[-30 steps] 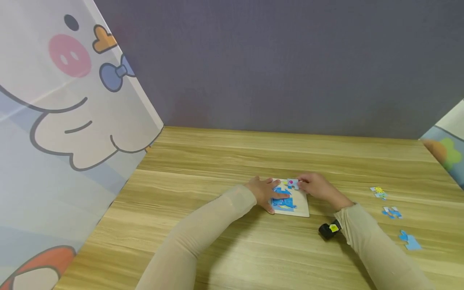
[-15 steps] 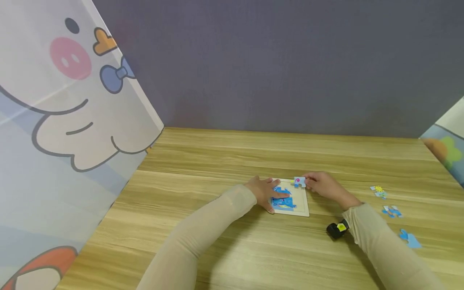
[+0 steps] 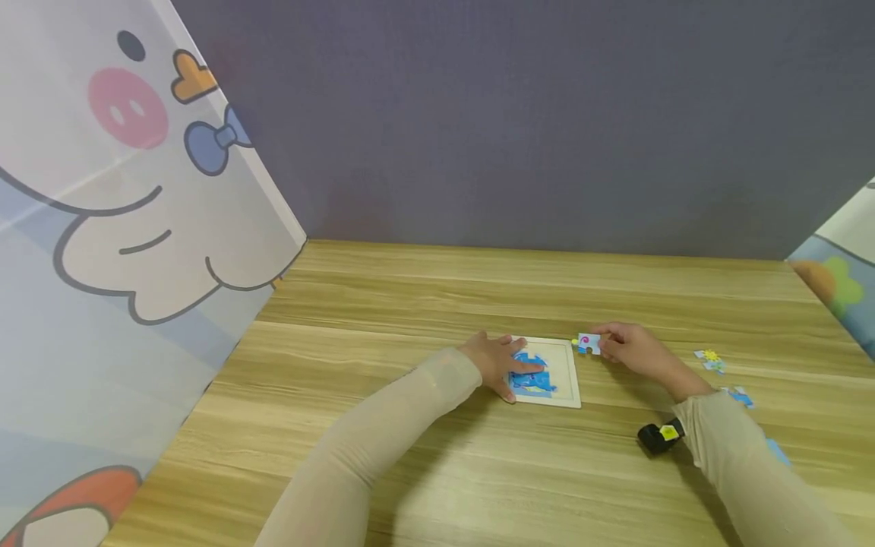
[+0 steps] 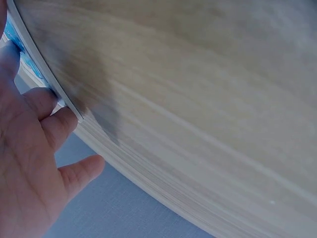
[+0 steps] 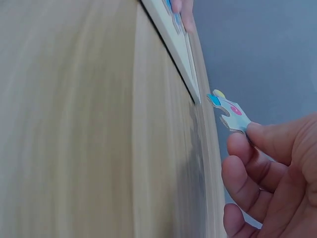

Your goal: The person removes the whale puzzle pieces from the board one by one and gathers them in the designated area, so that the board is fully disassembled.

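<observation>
A square pale puzzle tray (image 3: 564, 393) lies on the table with joined blue puzzle pieces (image 3: 536, 381) in its left part. Spread fingers of my left hand (image 3: 494, 363) rest across the tray's left side and the pieces there; the left wrist view shows them at the tray's edge. Just off the tray's upper right corner, my right hand (image 3: 636, 351) pinches a puzzle piece (image 3: 589, 343) between thumb and finger. That puzzle piece (image 5: 233, 112) is pale with a pink swirl and blue and yellow bits, and appears held above the table in the right wrist view.
Loose puzzle pieces lie to the right: one with a yellow sun (image 3: 712, 357), a blue and white bit (image 3: 740, 396), and a blue one (image 3: 778, 451) partly behind the right sleeve. A grey panel (image 3: 519, 137) stands at the table's back edge. A black wrist device (image 3: 659, 437) sits below the right wrist.
My right hand has drawn the swirl piece rightward, from over the tray's upper right part to beyond its edge. My left hand has stayed in place on the tray.
</observation>
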A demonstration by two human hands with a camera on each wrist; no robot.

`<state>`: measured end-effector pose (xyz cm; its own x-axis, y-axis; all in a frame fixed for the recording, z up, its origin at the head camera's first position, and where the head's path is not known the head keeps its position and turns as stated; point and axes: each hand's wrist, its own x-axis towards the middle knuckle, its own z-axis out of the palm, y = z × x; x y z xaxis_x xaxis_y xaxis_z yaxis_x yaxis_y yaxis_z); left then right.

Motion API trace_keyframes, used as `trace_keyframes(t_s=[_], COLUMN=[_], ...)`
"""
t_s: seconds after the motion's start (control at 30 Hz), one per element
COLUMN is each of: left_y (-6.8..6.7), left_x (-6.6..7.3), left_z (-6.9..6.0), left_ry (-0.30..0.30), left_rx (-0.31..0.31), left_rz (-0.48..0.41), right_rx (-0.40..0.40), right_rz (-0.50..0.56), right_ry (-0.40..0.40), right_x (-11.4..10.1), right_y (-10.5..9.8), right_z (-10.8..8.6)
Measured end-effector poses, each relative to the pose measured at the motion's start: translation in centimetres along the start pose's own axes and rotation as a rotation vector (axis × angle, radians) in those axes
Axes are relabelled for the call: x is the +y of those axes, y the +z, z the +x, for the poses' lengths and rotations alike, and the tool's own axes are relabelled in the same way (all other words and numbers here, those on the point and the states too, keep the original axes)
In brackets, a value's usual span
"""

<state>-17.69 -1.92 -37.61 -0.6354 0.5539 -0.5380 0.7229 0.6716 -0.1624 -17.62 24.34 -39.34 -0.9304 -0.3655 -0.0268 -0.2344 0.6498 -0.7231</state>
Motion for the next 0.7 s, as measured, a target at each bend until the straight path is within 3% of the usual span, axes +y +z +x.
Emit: trace_keyframes(t_s=[0.53, 0.7], left_y=[-0.2, -0.2], left_x=[0.3, 0.2], left_z=[-0.2, -0.2], left_ry=[0.0, -0.004], left_rx=[0.0, 0.0], left_rz=[0.002, 0.008], right_rx=[-0.019, 0.006], right_rz=[-0.099, -0.17], right_ry=[0.057, 0.013], right_x=[2.3, 2.9], right_y=[-2.8, -3.6], right_z=[-2.6, -3.1])
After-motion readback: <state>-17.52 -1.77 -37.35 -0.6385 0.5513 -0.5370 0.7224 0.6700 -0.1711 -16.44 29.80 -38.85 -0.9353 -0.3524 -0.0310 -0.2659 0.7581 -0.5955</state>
